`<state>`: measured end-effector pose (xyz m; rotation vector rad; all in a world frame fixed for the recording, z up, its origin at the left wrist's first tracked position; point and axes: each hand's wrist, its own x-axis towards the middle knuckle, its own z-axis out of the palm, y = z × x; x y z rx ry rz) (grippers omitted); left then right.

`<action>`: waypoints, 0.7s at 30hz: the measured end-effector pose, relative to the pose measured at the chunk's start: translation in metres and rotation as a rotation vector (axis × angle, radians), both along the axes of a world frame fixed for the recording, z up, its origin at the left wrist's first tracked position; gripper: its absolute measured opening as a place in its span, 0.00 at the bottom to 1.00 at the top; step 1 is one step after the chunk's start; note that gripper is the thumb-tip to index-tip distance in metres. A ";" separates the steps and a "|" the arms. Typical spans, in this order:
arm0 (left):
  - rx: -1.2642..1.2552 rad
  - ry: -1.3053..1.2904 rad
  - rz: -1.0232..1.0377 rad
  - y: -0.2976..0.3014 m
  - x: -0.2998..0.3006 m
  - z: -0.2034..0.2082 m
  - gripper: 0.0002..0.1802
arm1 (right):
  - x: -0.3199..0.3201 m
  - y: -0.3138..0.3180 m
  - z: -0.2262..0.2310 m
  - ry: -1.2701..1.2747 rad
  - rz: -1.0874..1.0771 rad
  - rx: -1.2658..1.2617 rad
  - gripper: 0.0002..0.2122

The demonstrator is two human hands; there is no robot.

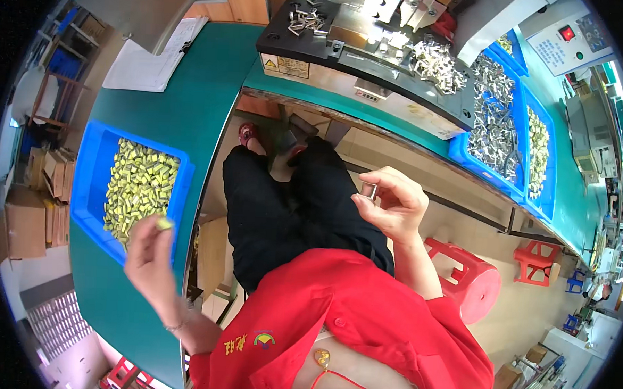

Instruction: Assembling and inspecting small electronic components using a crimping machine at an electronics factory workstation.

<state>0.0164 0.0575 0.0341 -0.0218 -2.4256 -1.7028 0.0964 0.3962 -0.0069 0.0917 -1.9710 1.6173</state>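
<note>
My left hand (150,260) is closed, pinching a small yellow-green block (164,223) in its fingertips. It hovers over the near right corner of a blue bin (82,202) on the green table. Inside that bin lies a heap of similar yellow-green pieces (141,187). Above my lap, my right hand (401,205) pinches a small shiny metal bracket (369,190) between thumb and fingers. The bracket appears U-shaped, though the fingers partly cover it. The two hands are well apart.
A black-topped machine (317,64) stands ahead, with loose metal pieces (439,66) on it. Right of it are blue bins of metal parts (494,129) and yellow-green pieces (537,152). Papers (147,65) lie at the far left. Red stools (471,281) stand on the right.
</note>
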 end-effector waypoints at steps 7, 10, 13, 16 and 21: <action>0.791 -0.587 -0.649 0.135 0.013 -0.054 0.17 | 0.001 -0.007 -0.001 0.009 0.009 0.041 0.14; 1.087 -0.774 -0.764 0.155 0.013 -0.061 0.17 | 0.007 -0.005 -0.001 -0.056 0.065 -0.011 0.14; 1.171 -0.815 -0.790 0.160 0.014 -0.062 0.18 | 0.012 -0.007 0.003 -0.162 0.118 -0.113 0.15; 1.205 -0.843 -0.783 0.157 0.014 -0.067 0.19 | 0.016 -0.010 0.003 -0.223 0.165 -0.200 0.16; 1.183 -0.829 -0.782 0.152 0.016 -0.069 0.19 | 0.015 -0.011 -0.004 -0.297 0.207 -0.380 0.16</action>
